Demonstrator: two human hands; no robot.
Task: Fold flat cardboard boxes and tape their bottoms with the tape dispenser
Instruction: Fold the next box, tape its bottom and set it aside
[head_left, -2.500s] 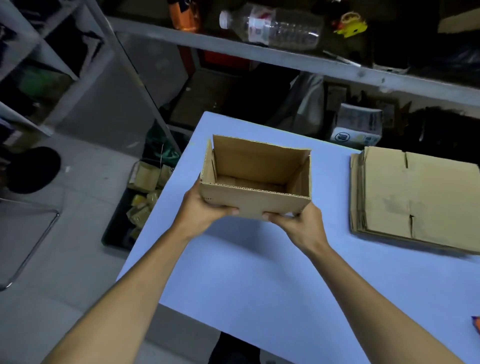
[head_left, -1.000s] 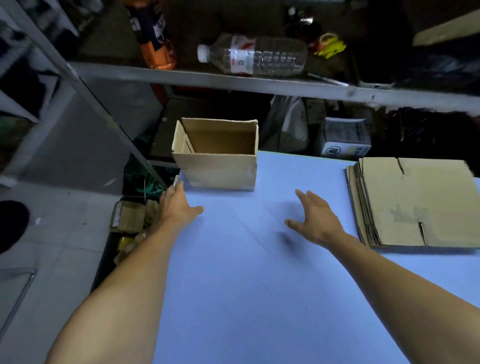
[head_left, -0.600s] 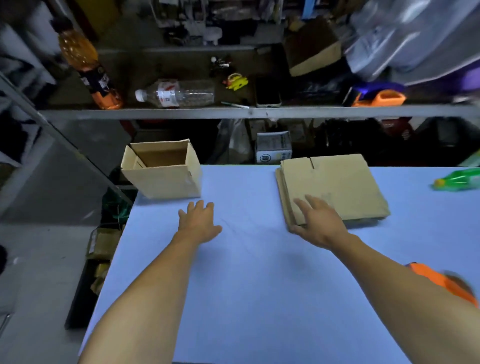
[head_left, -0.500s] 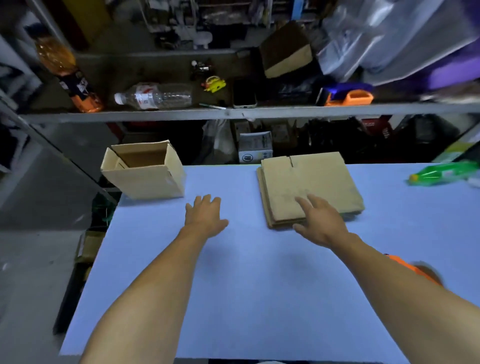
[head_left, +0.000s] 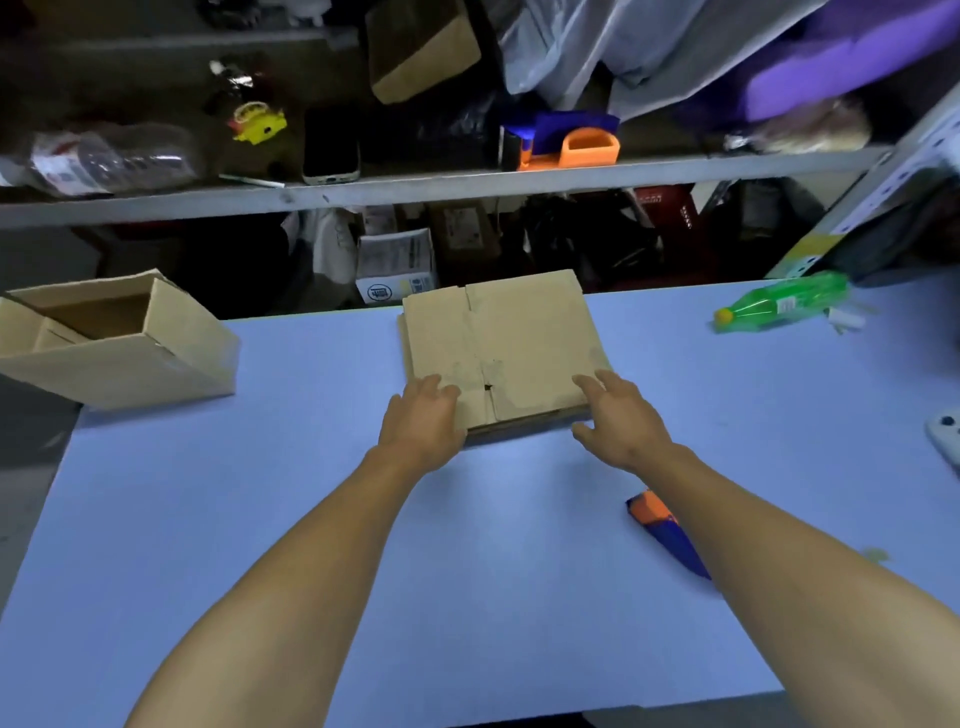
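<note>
Where apart before, hands (head_left: 422, 426) on flat stack (head_left: 501, 345).

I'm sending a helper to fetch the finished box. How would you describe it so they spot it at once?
Start at the blue table and go to its far left corner. The open-topped cardboard box stands there alone; unlike the stack of flat cardboard boxes mid-table, it is already folded up.

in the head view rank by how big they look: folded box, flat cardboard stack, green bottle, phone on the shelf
1. folded box, cut off by the left edge
2. flat cardboard stack, close to the box, so unsure
3. green bottle
4. phone, farther away, so its true size against the bottle is unsure
</note>
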